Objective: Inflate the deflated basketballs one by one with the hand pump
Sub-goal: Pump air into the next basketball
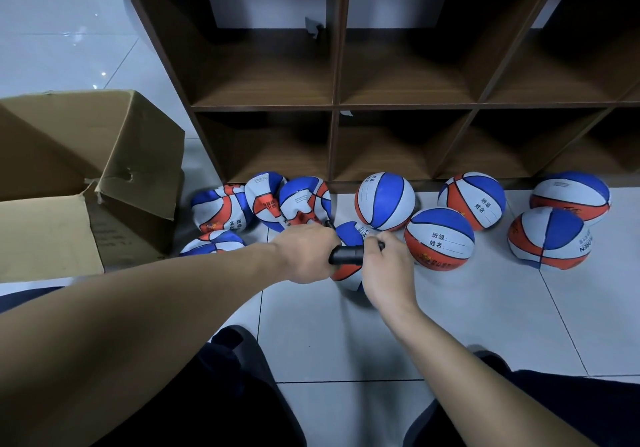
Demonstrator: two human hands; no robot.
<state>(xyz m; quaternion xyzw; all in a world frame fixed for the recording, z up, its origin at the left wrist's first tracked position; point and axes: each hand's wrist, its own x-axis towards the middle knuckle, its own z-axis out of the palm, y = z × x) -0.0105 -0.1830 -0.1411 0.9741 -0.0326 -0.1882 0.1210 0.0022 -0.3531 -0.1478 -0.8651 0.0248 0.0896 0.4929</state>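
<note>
Both hands grip the black hand pump (346, 254): left hand (306, 254) curled round its barrel, right hand (384, 266) apparently on the handle. The limp basketball (348, 275) beneath them looks soft and light; steady it near the valve.

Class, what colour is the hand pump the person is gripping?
Black. The hand pump shows best in the head view, held between the left hand and right hand.

arms: bare (no sleeves seen) | legs: dark trousers (221, 394)
</note>
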